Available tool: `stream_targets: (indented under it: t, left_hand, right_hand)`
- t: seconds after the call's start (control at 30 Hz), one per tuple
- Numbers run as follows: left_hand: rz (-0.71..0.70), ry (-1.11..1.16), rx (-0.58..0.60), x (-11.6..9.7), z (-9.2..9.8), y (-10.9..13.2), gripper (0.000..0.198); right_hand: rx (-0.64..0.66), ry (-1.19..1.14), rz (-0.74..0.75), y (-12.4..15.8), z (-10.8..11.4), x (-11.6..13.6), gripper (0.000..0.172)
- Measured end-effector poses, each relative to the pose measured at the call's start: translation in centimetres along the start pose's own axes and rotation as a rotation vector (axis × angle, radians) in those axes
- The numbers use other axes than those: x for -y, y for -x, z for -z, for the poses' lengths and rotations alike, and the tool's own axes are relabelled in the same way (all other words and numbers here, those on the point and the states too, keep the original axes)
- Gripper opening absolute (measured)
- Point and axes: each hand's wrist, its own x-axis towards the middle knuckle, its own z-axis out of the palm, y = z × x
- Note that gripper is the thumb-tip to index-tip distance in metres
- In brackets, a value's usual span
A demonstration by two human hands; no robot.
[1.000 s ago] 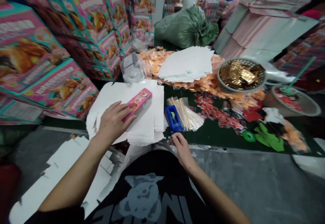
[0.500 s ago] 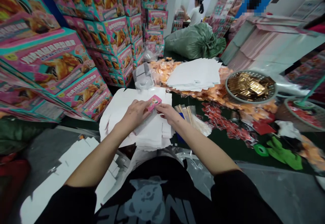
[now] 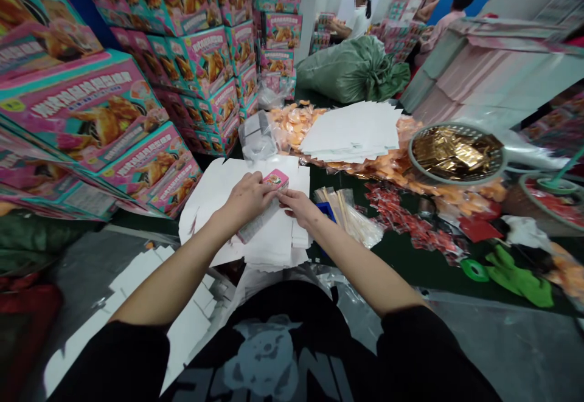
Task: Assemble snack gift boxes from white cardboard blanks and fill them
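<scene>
A slim pink carton [image 3: 276, 179] with a food picture lies tilted across a stack of white flat cardboard sheets [image 3: 214, 192]. My left hand [image 3: 249, 200] is closed over its middle, so much of the carton is hidden; a greyish side shows below the fingers. At the right edge of the carton, the fingers of my right hand [image 3: 297, 206] are pinched together against it. Just right of that hand lie wooden sticks in clear plastic [image 3: 347, 210] and a blue object [image 3: 326, 212], partly covered by my wrist.
Printed pink and teal boxes [image 3: 91, 107] are stacked at left. Beyond the sheets lie orange packets [image 3: 296, 123] and more white sheets [image 3: 351, 131]. A basket of gold packets [image 3: 456, 152], red sachets [image 3: 410, 219] and a green glove [image 3: 517, 274] are at right. Two people sit behind a green sack [image 3: 351, 70].
Both hands have shifted slightly, the left now sitting further over the carton. The carton's visible end has moved a little left. My view has turned slightly.
</scene>
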Motion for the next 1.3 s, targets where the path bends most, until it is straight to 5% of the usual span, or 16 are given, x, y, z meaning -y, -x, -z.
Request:
stream_targets:
  t: [0.23, 0.33, 0.5, 0.63, 0.93, 1.13, 1.3]
  left_hand:
    - [0.106, -0.110, 0.025, -1.9, -0.4, -1.3, 0.018]
    - [0.097, -0.141, 0.005, -2.0, -0.6, -1.2, 0.021]
    - [0.077, -0.134, -0.013, -2.1, -0.9, -1.1, 0.023]
    - [0.086, -0.134, -0.003, -2.3, -0.8, -1.1, 0.024]
    - [0.086, -0.125, -0.011, -2.4, -0.7, -0.8, 0.026]
    - [0.098, -0.090, 0.000, -2.3, -0.7, -0.9, 0.024]
    - [0.123, -0.141, 0.062, -2.6, -0.1, -1.0, 0.025]
  right_hand:
    - [0.009, -0.047, 0.008, 1.2, 0.6, -1.4, 0.023]
    - [-0.022, 0.179, 0.125, 3.3, 4.8, -2.1, 0.033]
    - [-0.379, 0.997, 0.154, 8.1, 13.7, -4.0, 0.013]
    - [-0.299, 1.204, 0.091, 10.3, 16.0, -6.0, 0.023]
    - [-0.378, 0.975, 0.192, 10.0, 13.6, -7.7, 0.018]
    - [-0.531, 0.152, 0.200, 10.5, 12.4, -9.6, 0.036]
    - [-0.467, -0.281, 0.087, 12.5, 11.7, -11.0, 0.045]
